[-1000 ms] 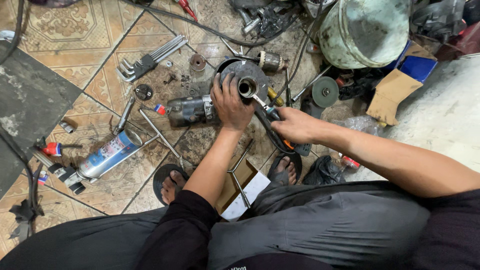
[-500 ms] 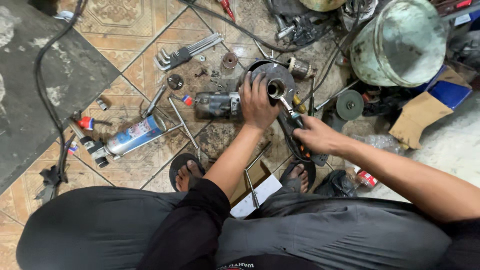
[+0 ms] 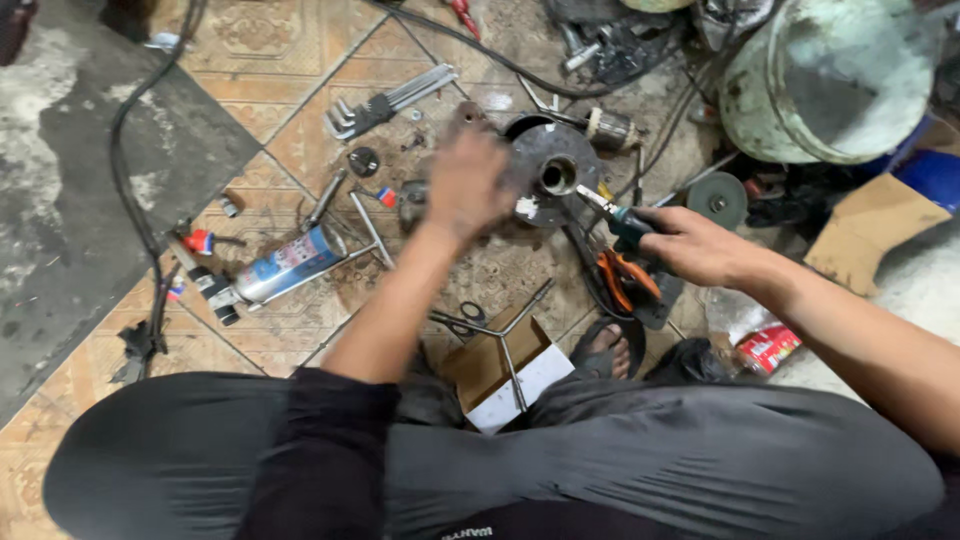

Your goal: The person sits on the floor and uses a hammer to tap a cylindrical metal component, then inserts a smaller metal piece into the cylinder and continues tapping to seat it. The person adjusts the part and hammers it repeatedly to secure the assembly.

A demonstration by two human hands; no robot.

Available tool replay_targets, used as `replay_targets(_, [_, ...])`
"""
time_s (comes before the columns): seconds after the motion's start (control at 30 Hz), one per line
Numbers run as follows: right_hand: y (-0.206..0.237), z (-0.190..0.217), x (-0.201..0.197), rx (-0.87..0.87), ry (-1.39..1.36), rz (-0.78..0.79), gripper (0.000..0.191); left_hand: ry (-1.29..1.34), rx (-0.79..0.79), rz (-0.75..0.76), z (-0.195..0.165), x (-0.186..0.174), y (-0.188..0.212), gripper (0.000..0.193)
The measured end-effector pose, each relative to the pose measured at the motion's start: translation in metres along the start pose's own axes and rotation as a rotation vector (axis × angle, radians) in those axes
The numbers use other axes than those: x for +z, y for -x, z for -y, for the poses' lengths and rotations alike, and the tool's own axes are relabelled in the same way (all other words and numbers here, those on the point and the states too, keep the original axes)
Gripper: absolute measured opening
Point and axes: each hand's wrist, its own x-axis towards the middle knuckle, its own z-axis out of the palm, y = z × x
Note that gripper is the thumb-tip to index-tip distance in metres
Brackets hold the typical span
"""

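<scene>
A round metal hub (image 3: 552, 172) with a central bore lies on the tiled floor in front of me. My left hand (image 3: 467, 183), blurred by motion, hovers just left of the hub, over a dark cylindrical part; I cannot tell whether it grips anything. My right hand (image 3: 695, 246) holds dark-handled pliers (image 3: 612, 213) whose tip points at the hub's bore. Orange-handled pliers (image 3: 623, 280) lie on the floor just below that hand.
A set of hex keys (image 3: 385, 102), a spray can (image 3: 290, 264), a grinding disc (image 3: 717, 198), a large pale bucket (image 3: 830, 80), a black cable (image 3: 150, 180), a small cardboard box (image 3: 500, 370) and scattered small parts surround me. My sandalled foot (image 3: 608, 350) is near the box.
My left hand has come off the top of the hub and shifted left. My right hand still holds the pliers at the hub. The view has tilted slightly.
</scene>
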Motion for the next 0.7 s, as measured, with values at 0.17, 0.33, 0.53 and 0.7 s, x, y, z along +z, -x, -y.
replay_targets(0.17, [0.009,-0.06,0.019,-0.018,0.212,-0.11,0.054,0.221,-0.173,-0.147,0.063,-0.056,-0.012,0.044])
replay_targets(0.33, [-0.009,-0.116,0.098,-0.314,0.31,-0.337,0.067,0.021,0.012,-0.205,0.08,-0.104,-0.014,0.027])
replay_targets(0.53, [-0.031,-0.117,0.126,-0.496,0.348,-0.476,0.072,0.146,-0.451,0.171,0.083,-0.096,-0.02,0.025])
replay_targets(0.7, [-0.02,-0.095,0.083,-0.468,0.306,-0.502,0.053,0.042,-0.311,0.207,0.07,-0.044,-0.025,0.047])
